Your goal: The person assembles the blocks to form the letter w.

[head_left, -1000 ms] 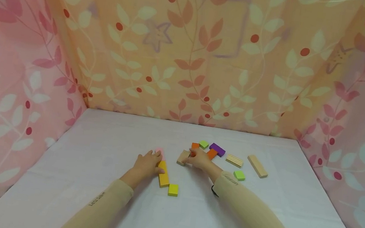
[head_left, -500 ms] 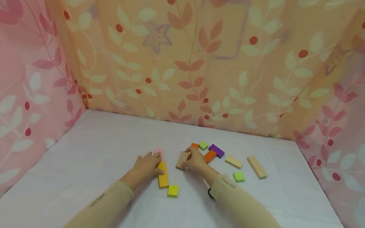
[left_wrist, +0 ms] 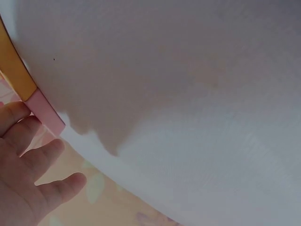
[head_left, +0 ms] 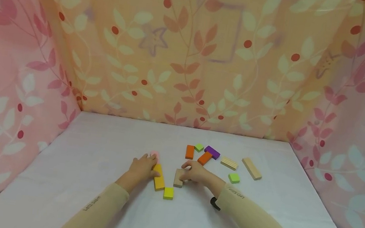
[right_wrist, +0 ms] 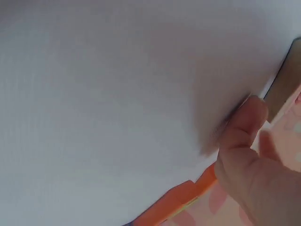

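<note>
My left hand (head_left: pixel 141 169) lies with spread fingers along a pink block (left_wrist: pixel 45 112) and an amber block (head_left: pixel 159 179), which sit end to end. In the left wrist view two fingertips meet the pink block's side; the other fingers stand apart. My right hand (head_left: pixel 197 173) is at the right side of a flat wooden block (head_left: pixel 178 181), its thumb tip at the block's edge and its index finger bent near the far end. The right wrist view has this thumb (right_wrist: pixel 244 122) beside the block, with other fingers mostly hidden behind.
A yellow square block (head_left: pixel 168 193) sits at the amber block's near end. Beyond my right hand lie orange blocks (head_left: pixel 189 152), green squares (head_left: pixel 234 178), a purple block (head_left: pixel 212 152), a ridged wooden block (head_left: pixel 229 163) and a long plain one (head_left: pixel 252 168). Patterned curtains (head_left: pixel 188 72) surround the white table.
The wooden block has moved nearer, from beside the orange block to beside the amber one, along with my right hand. The orange block is now uncovered. My left hand stays on its blocks.
</note>
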`<state>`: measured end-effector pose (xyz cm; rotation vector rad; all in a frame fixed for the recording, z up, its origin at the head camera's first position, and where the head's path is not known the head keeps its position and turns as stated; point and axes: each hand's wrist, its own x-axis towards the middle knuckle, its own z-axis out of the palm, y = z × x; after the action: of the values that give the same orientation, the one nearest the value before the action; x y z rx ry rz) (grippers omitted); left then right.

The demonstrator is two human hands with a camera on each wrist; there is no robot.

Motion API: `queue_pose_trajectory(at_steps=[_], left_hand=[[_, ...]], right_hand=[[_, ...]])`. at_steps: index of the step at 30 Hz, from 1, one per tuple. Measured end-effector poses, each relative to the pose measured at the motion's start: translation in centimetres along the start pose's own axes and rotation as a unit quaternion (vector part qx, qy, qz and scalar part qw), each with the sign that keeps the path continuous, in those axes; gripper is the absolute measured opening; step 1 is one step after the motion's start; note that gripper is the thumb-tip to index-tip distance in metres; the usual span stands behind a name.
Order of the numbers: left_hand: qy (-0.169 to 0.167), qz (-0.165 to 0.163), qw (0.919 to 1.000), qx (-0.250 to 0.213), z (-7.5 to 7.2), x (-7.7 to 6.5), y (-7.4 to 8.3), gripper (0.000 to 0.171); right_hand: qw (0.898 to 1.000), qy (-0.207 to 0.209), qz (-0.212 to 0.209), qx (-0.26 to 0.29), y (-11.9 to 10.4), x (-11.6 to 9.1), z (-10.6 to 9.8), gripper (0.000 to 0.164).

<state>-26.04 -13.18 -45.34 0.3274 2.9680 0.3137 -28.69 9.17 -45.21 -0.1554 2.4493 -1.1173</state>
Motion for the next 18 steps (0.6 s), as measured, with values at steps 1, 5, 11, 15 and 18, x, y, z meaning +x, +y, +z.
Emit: queue_pose_trajectory(at_steps=[1, 5, 11, 15, 18], left_hand=[[-0.001, 0.0, 1.0, 0.0, 0.0, -0.04, 0.01, 0.069], [-0.004, 0.004, 1.0, 0.005, -0.18, -0.05, -0.03, 0.066], [-0.007, 0.007, 0.9999, 0.006, -0.49, 0.14, 0.04, 0.067], [-0.01, 0.006, 0.9999, 0.0, -0.39, 0.2, 0.11, 0.068], [-0.011, 0.005, 0.9999, -0.003, -0.22, 0.23, 0.13, 0.067]], right_hand=[[1.0, -0.005, -0.008, -0.022, 0.04, -0.07, 0.09, 0.045], [0.997, -0.01, -0.031, -0.077, -0.06, -0.09, 0.32, 0.043], [0.997, -0.011, -0.03, -0.076, -0.25, 0.01, 0.16, 0.032], [0.997, -0.025, -0.02, -0.067, -0.11, 0.06, 0.15, 0.031], [0.997, -0.035, -0.015, -0.065, -0.07, -0.06, 0.19, 0.03]])
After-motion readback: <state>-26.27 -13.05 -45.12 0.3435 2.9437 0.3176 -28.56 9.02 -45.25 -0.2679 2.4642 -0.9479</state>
